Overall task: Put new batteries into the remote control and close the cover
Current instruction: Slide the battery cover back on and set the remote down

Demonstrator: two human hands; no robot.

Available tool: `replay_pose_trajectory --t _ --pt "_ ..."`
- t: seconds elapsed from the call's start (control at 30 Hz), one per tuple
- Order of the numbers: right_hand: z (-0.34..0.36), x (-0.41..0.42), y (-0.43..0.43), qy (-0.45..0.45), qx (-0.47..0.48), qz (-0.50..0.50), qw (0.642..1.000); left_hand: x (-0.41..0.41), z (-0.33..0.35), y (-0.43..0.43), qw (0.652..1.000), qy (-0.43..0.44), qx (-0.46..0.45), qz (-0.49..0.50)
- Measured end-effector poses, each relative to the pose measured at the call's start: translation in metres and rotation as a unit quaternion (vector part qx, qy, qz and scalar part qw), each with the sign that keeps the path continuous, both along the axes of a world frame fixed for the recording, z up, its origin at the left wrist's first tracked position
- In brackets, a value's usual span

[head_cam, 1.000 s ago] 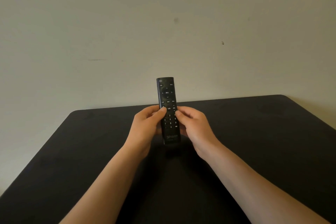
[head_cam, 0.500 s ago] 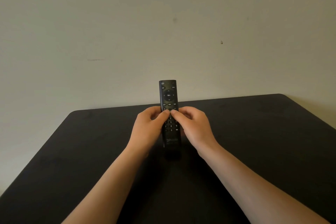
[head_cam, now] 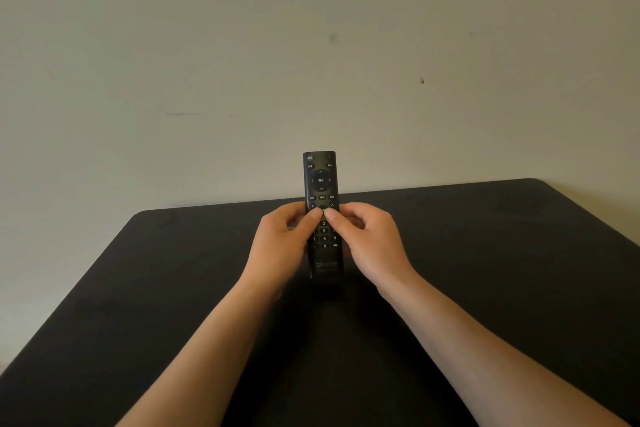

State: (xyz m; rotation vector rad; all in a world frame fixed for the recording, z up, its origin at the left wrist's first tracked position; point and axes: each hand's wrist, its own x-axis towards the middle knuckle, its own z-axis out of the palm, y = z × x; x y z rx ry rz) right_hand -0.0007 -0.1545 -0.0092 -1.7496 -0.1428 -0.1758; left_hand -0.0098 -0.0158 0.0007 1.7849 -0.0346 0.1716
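Note:
A black remote control [head_cam: 321, 180] stands nearly upright above the table, button side facing me. My left hand [head_cam: 282, 246] grips its left edge and my right hand [head_cam: 370, 244] grips its right edge. Both thumbs meet on the buttons near its middle. The fingers curl behind it, so the back of the remote and its battery cover are hidden. No batteries are in view.
A black table [head_cam: 502, 270] with rounded far corners spreads under my arms. A plain pale wall [head_cam: 311, 45] rises right behind its far edge.
The remote has straightened from a slight leftward tilt to upright and dropped a little. My thumbs have slid together toward the middle of its face.

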Motion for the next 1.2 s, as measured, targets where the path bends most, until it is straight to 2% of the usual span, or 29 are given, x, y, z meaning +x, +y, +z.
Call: replay_pose_trajectory --t 0.2,0.33,0.6,0.77,1.03,1.2 --pt "0.002 -0.001 0.000 0.013 0.027 -0.008 1.000 -0.001 0.002 0.001 0.999 0.008 -0.044 0.010" --pt "0.003 0.001 -0.004 0.033 0.011 -0.013 0.999 0.000 0.001 0.002 0.998 0.021 -0.061 -0.009" --pt "0.001 0.005 -0.009 0.047 -0.085 -0.005 0.995 0.004 -0.005 0.003 0.998 0.031 0.051 -0.001" --pt "0.000 0.006 -0.011 0.044 -0.094 -0.022 0.994 0.005 -0.006 0.007 0.997 0.040 0.070 -0.009" --pt "-0.005 0.006 -0.011 0.055 -0.198 -0.015 0.979 0.008 -0.013 0.008 0.987 0.071 0.145 -0.024" --pt "-0.005 0.006 -0.010 0.059 -0.224 -0.008 0.973 0.009 -0.014 0.008 0.982 0.090 0.163 -0.024"
